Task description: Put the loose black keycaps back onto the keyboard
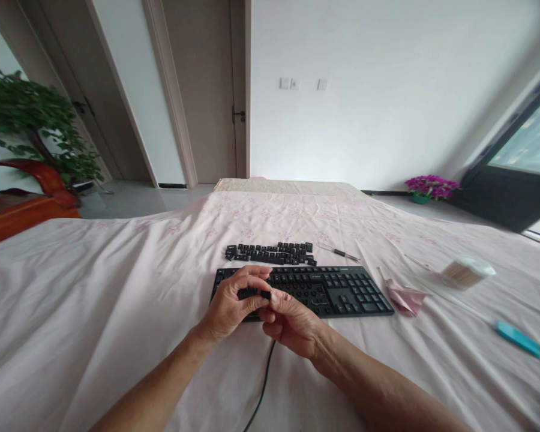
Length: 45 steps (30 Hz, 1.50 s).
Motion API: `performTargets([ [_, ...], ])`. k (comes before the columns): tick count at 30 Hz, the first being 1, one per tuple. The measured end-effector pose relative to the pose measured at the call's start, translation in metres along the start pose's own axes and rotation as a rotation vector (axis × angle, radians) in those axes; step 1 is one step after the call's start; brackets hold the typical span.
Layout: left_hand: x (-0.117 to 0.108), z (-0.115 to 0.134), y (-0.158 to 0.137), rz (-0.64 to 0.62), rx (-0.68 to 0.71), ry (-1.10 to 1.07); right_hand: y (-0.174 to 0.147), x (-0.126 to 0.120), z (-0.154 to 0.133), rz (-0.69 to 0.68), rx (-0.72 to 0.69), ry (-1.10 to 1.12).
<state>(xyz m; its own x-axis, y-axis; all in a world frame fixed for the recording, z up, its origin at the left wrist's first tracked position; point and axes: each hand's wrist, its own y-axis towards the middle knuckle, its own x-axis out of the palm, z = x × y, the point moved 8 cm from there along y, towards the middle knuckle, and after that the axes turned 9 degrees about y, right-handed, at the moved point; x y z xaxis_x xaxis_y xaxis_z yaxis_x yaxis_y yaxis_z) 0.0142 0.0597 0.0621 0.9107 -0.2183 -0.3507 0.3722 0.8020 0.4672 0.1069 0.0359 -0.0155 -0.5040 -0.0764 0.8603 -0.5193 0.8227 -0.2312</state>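
Observation:
A small black keycap (266,294) is pinched between the fingertips of both hands, just above the black keyboard (360,294). My left hand (234,300) curls in from the left, its thumb against the keycap and its upper fingers arched over. From the right, my right hand (294,324) grips the keycap between thumb and forefinger, the other fingers folded under. Behind the keyboard lie several loose keycaps (265,258) in rough rows. Keys are off part of the keyboard's left and middle area, while the number pad still has its keys. My hands hide the keyboard's front left part.
A wire keycap puller (339,252) lies behind the keyboard. To the right are a pink cloth (405,298), a clear tub of cotton swabs (468,273) and a blue-handled tool (517,338). A black cable (266,375) runs toward me over the wrinkled pink tablecloth (139,288).

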Motion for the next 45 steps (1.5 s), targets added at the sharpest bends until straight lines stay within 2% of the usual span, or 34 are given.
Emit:
performTargets([
  [5, 0.0, 0.001, -0.002, 0.001, 0.014, -0.011, 0.002, -0.001, -0.002, 0.004, -0.007, -0.065],
  [8, -0.002, 0.0, -0.001, -0.022, 0.028, 0.062, 0.005, -0.005, -0.018, 0.028, -0.077, -0.227],
  [10, -0.012, -0.006, 0.002, -0.001, 0.035, 0.17, 0.006, -0.011, -0.044, 0.101, -0.22, -0.474],
  [14, -0.056, -0.037, 0.002, 0.274, -0.034, 0.406, -0.005, -0.009, -0.102, 0.27, -0.608, -1.228],
  [17, -0.076, -0.072, -0.003, 0.339, -0.147, 0.483, -0.011, -0.008, -0.114, 0.328, -0.684, -1.644],
  [20, -0.082, -0.099, -0.009, 0.321, -0.244, 0.537, -0.013, -0.008, -0.112, 0.344, -0.689, -1.842],
  [26, -0.079, -0.113, -0.013, 0.284, -0.289, 0.555, -0.01, -0.007, -0.099, 0.317, -0.683, -1.978],
  [32, -0.082, -0.123, -0.015, 0.277, -0.372, 0.588, -0.007, -0.005, -0.092, 0.319, -0.733, -1.991],
  [45, -0.081, -0.122, -0.016, 0.251, -0.39, 0.61, 0.0, 0.009, -0.079, 0.26, -0.729, -2.17],
])
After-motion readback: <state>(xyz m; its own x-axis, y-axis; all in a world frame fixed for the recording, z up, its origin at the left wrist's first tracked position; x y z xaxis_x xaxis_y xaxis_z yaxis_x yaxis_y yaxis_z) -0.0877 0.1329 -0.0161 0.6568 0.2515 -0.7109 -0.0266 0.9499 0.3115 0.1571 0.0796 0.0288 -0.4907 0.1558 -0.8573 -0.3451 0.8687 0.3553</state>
